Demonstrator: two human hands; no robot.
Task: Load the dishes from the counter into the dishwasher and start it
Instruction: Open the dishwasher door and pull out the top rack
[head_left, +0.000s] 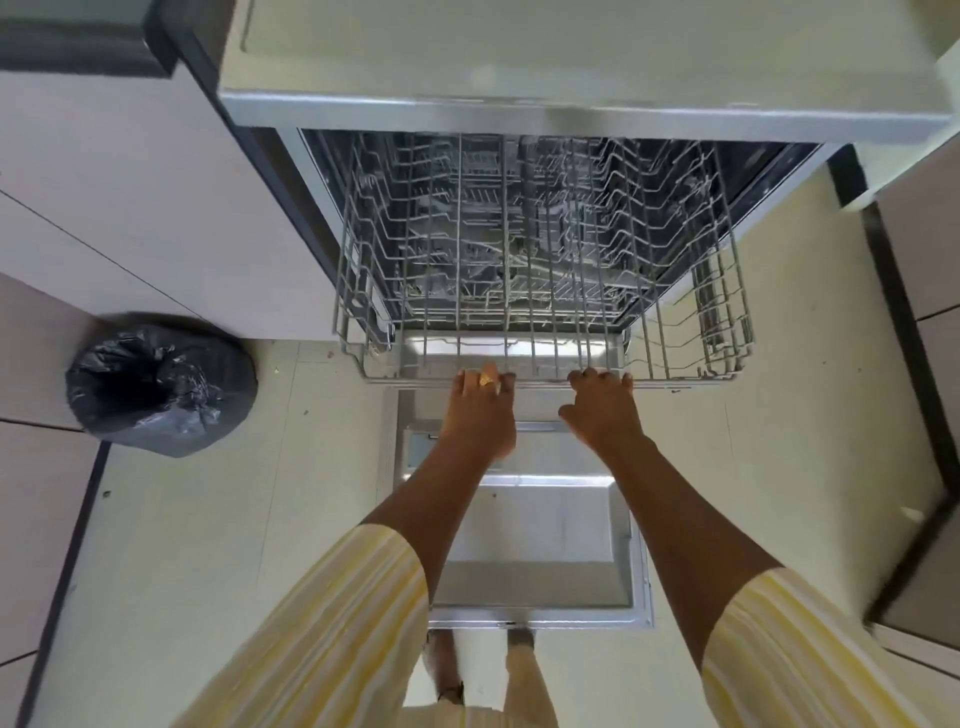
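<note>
The dishwasher (524, 114) stands open below the counter. Its door (540, 525) lies flat, down over the floor in front of me. A grey wire rack (545, 291) sticks partly out of the machine and holds no dishes. My left hand (480, 410), with a gold ring on one finger, grips the rack's front rail. Beside it, my right hand (605, 408) curls its fingers over the same rail. No dishes show in this view.
A bin lined with a black bag (161, 384) stands on the floor to the left. Pale cabinet fronts (119, 208) rise on the left, dark-edged cabinets (919, 364) on the right. My feet (483, 670) stand just behind the door's edge.
</note>
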